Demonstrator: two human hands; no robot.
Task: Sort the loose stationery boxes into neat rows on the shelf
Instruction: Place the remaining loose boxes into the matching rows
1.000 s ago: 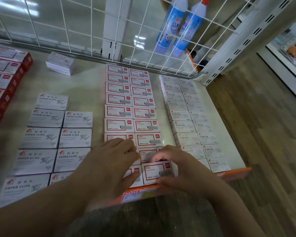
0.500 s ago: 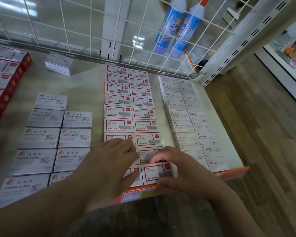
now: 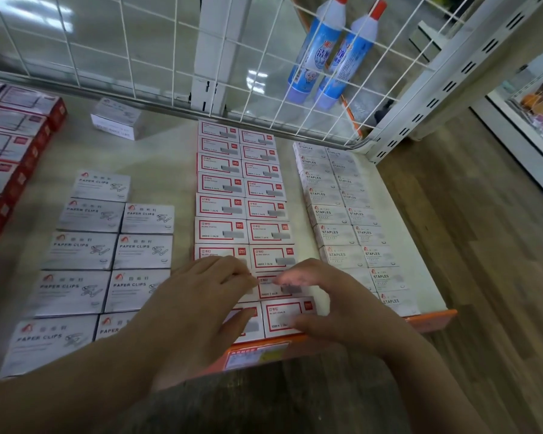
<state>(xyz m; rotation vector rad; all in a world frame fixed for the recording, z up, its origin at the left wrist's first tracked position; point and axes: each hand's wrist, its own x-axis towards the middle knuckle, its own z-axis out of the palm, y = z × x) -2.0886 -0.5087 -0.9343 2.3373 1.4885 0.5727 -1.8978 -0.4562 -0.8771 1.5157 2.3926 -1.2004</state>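
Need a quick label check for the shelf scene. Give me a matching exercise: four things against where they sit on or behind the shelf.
Things:
1. paper clip boxes
2. red-framed staple boxes
3. white staples boxes
4. blue bottles

Places:
A. right rows, near the shelf's end
B. behind the wire grid
C. middle rows, under both hands
D. left of the middle rows

Pairs: 1-D, 2-C, 3-A, 4-B

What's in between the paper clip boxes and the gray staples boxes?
Two rows of red-framed boxes sit between the paper clip boxes and the gray staples boxes, with bare shelf on each side, in the head view.
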